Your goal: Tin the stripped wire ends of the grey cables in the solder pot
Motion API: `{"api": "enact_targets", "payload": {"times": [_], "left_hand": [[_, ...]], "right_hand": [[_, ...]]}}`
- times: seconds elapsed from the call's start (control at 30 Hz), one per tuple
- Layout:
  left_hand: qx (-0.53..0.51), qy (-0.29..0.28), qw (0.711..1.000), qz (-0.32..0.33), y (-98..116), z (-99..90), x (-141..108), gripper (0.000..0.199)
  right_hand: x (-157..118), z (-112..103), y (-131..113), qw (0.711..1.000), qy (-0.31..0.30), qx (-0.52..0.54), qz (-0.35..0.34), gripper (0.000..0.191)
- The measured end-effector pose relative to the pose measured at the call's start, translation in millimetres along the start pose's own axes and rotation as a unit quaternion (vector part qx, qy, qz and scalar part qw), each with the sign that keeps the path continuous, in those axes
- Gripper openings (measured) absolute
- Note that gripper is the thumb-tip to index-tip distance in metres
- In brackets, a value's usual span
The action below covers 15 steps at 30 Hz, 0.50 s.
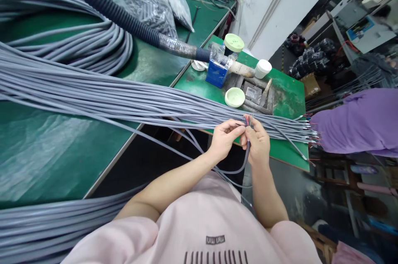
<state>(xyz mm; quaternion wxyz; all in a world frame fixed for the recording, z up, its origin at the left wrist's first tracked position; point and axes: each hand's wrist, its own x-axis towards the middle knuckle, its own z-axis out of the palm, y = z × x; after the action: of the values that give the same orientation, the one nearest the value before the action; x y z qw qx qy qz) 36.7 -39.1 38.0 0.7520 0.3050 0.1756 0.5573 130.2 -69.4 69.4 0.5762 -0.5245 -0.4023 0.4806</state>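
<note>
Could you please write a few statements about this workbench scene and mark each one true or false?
1. The right hand holds a gray cable with colored wires showing at its end. True.
2. The left hand hangs down at the person's side. False: it is raised close beside the right hand, near the wires.
3. A long bundle of gray cables passes across the small green table. True.
4. The block by the end of the hose is red. False: it is blue.
5. Purple fabric shows beyond the bundle's stripped ends. True.
</note>
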Motion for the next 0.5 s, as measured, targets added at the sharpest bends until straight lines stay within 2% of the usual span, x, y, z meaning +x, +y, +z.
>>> {"api": "enact_targets", "payload": {"times": [0.1, 0.13, 0.17, 0.23, 0.3, 0.33, 0.37, 0.4, 0.47, 0.5], "left_hand": [[0.11, 0.076, 0.987, 0.089, 7, -2.7, 2, 0.015], [0.163, 0.099, 0.973, 0.133, 9, -5.3, 2, 0.013], [0.219, 0.098, 0.953, 0.184, 11, -8.2, 2, 0.011], [0.315, 0.027, 0.905, 0.284, 12, -13.5, 2, 0.005], [0.363, -0.068, 0.863, 0.345, 10, -16.4, -1, 0.004], [0.367, -0.088, 0.858, 0.349, 8, -16.7, -3, 0.005], [0.358, -0.078, 0.869, 0.333, 6, -16.4, -5, 0.008], [0.339, -0.049, 0.891, 0.299, 4, -15.7, -7, 0.013], [0.275, -0.003, 0.944, 0.184, 0, -13.8, -11, 0.022], [0.238, -0.003, 0.965, 0.113, -1, -13.1, -13, 0.026]], "right_hand": [[-8, -1, 4, 1.0, -0.02, 0.011, 0.001, 0.044], [-11, -2, 6, 1.0, -0.022, 0.016, 0.002, 0.046], [-14, -2, 7, 1.0, -0.019, 0.023, 0.004, 0.047], [-19, -3, 9, 0.999, 0.001, 0.048, 0.004, 0.047], [-23, -4, 10, 0.997, 0.021, 0.074, 0.005, 0.048], [-24, -4, 10, 0.996, 0.026, 0.081, 0.007, 0.048], [-26, -4, 10, 0.996, 0.029, 0.083, 0.01, 0.047], [-28, -4, 10, 0.996, 0.032, 0.082, 0.012, 0.047], [-32, -5, 11, 0.997, 0.035, 0.075, 0.012, 0.046], [-34, -6, 11, 0.997, 0.038, 0.07, 0.011, 0.046]]}}
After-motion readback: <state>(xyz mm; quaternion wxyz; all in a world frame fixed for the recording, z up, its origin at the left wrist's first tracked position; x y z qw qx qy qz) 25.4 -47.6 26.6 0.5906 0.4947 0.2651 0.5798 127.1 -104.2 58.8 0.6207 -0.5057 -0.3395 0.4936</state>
